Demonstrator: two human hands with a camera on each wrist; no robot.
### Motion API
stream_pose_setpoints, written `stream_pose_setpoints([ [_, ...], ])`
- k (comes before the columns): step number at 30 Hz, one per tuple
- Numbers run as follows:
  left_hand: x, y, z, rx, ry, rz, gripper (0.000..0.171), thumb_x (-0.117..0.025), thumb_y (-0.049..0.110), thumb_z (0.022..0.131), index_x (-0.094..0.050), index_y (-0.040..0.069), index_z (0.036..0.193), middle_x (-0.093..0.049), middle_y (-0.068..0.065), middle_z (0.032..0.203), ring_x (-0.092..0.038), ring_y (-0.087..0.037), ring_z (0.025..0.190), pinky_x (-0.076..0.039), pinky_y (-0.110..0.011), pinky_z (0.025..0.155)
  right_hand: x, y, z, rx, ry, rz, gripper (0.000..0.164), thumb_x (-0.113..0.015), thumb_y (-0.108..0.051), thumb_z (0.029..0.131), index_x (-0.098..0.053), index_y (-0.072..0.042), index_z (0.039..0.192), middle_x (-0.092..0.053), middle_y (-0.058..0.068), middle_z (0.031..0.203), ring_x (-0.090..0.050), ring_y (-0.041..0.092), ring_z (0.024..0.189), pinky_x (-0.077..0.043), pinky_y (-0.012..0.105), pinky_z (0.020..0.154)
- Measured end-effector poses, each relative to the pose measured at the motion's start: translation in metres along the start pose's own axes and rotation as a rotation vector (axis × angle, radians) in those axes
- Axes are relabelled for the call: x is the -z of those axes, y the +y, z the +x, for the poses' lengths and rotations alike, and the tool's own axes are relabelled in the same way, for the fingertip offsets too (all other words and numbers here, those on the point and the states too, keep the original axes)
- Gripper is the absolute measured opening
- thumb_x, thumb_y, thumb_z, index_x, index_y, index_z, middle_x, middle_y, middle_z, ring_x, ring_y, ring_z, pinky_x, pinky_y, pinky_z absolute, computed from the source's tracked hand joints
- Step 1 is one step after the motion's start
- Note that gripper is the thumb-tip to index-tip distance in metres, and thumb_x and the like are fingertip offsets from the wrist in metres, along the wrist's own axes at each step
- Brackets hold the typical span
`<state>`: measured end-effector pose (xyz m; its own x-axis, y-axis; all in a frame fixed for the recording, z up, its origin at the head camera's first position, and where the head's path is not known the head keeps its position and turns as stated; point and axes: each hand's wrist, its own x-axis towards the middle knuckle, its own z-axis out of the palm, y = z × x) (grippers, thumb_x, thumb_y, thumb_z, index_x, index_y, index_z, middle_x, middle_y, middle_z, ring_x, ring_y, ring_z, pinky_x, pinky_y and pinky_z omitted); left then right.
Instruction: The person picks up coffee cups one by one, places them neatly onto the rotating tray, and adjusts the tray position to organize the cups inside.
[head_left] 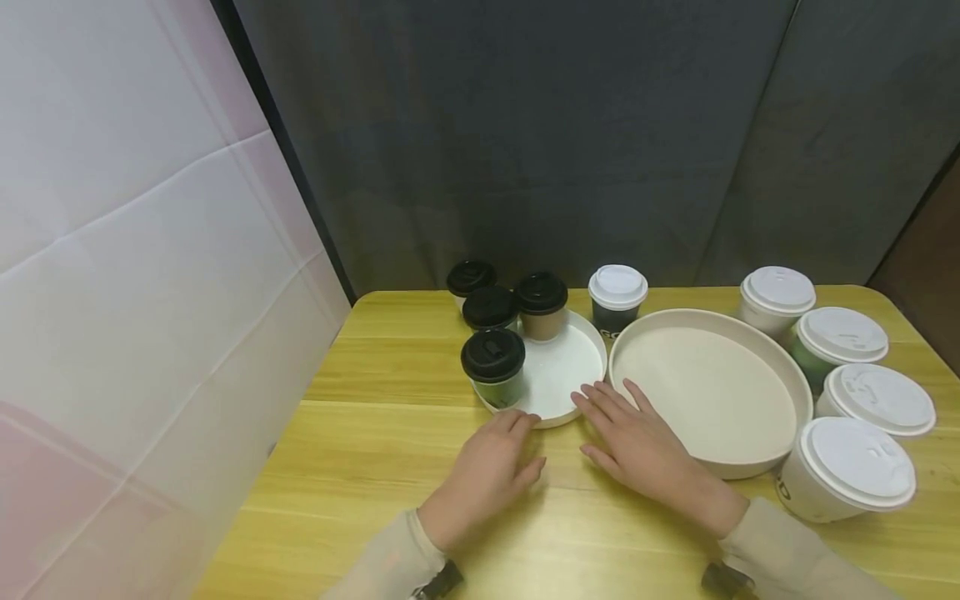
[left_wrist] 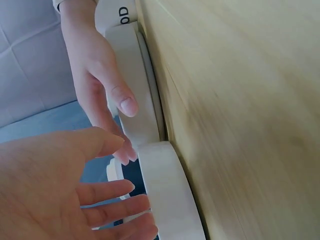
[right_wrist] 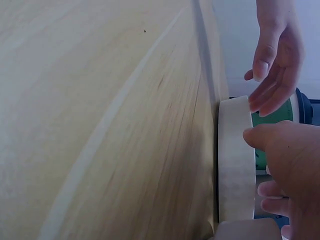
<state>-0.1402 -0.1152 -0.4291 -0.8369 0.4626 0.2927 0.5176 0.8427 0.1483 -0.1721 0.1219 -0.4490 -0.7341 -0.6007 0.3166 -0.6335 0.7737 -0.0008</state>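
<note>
My left hand is at the front rim of the small white round tray, its fingers loosely bent and holding nothing. Fingers spread, my right hand reaches over where this tray meets the larger cream tray. In the left wrist view, the left hand's fingertips are right at the tray's wall. A green paper cup with a black lid and a brown one stand upright on the small tray. Beside them is another black-lidded cup.
One more black-lidded cup stands at the back left. A dark cup with a white lid is behind the trays. Several white-lidded tubs, including a front one, line the cream tray's right side. A dark curtain borders the wooden table.
</note>
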Motion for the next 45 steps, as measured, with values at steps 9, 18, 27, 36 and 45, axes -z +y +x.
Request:
stream_pose_setpoints([
  [9,0.002,-0.006,-0.002,0.043,-0.003,-0.02,0.051,-0.072,0.033,0.087,-0.06,0.005,0.128,-0.063,-0.008,0.12,-0.061,-0.024,0.113,-0.055,-0.036,0.098,0.0,-0.001,0.0,0.006,-0.005,0.004,0.067,-0.062,-0.045,0.093,-0.047,-0.009,0.147,-0.05,0.013,0.15,-0.048,0.033,0.139,-0.029,0.058,0.119],
  [18,0.001,-0.015,-0.004,0.079,-0.023,-0.052,0.052,-0.071,0.032,0.088,-0.059,0.006,0.131,-0.061,-0.008,0.119,-0.059,-0.023,0.11,-0.057,-0.037,0.092,-0.001,-0.001,0.0,0.01,-0.028,0.007,0.067,-0.061,-0.045,0.094,-0.045,-0.009,0.148,-0.049,0.014,0.151,-0.047,0.033,0.14,-0.028,0.058,0.12],
  [27,0.002,-0.024,-0.007,0.093,-0.048,-0.059,0.053,-0.071,0.032,0.088,-0.059,0.006,0.132,-0.057,-0.007,0.118,-0.058,-0.022,0.109,-0.058,-0.037,0.086,-0.001,-0.003,0.0,0.018,-0.023,0.008,0.067,-0.062,-0.044,0.093,-0.046,-0.008,0.147,-0.049,0.014,0.151,-0.048,0.033,0.139,-0.029,0.057,0.12],
  [36,0.002,-0.034,-0.009,0.089,-0.066,-0.069,0.05,-0.072,0.032,0.088,-0.06,0.007,0.13,-0.055,-0.009,0.123,-0.06,-0.026,0.112,-0.059,-0.04,0.085,-0.001,-0.007,0.0,0.021,-0.018,0.024,0.067,-0.063,-0.044,0.093,-0.046,-0.009,0.148,-0.049,0.013,0.151,-0.048,0.032,0.139,-0.029,0.056,0.12],
  [45,0.006,-0.045,-0.011,0.087,-0.068,-0.074,0.051,-0.072,0.033,0.088,-0.06,0.007,0.13,-0.055,-0.012,0.13,-0.062,-0.026,0.113,-0.059,-0.039,0.087,-0.005,-0.006,-0.001,0.039,0.024,0.028,0.066,-0.064,-0.043,0.092,-0.047,-0.009,0.147,-0.051,0.013,0.15,-0.05,0.032,0.138,-0.029,0.056,0.12],
])
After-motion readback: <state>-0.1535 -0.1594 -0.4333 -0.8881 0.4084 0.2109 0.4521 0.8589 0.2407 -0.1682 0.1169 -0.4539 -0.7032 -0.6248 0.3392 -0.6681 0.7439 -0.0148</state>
